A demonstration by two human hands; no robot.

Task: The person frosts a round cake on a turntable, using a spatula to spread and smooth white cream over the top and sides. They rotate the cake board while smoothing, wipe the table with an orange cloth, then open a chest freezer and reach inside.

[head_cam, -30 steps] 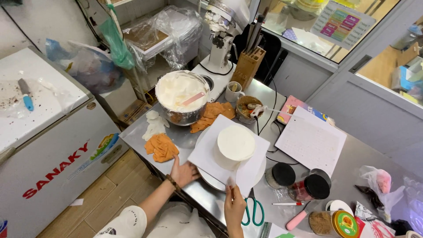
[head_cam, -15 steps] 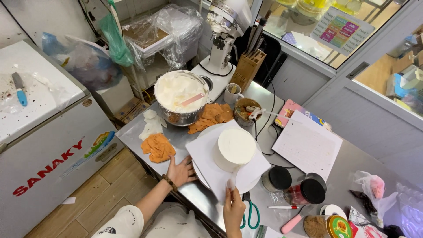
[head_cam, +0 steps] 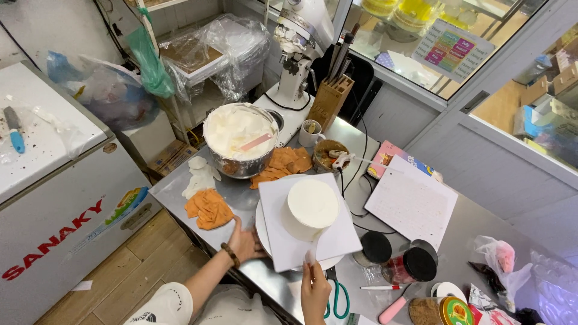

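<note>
A round white frosted cake (head_cam: 310,207) sits on a square white board (head_cam: 307,238) on a round turntable (head_cam: 262,227), on a steel table (head_cam: 253,274). My left hand (head_cam: 245,241) rests on the turntable's near left edge, fingers spread. My right hand (head_cam: 314,290) holds a thin white scraper (head_cam: 312,257) upright against the cake's near side. A large steel bowl (head_cam: 239,139) full of white cream, with a pink spatula in it, stands beyond the cake to the left.
Orange cloths (head_cam: 208,208) and a white rag lie left of the turntable. Green-handled scissors (head_cam: 337,298), black-lidded jars (head_cam: 404,265), a paper sheet (head_cam: 409,204), a stand mixer (head_cam: 298,54), a knife block (head_cam: 330,99) and a white chest freezer (head_cam: 54,198) surround the table.
The view has shifted slightly. My left hand stays on the turntable edge and my right hand stays at the cake's near side with the scraper.
</note>
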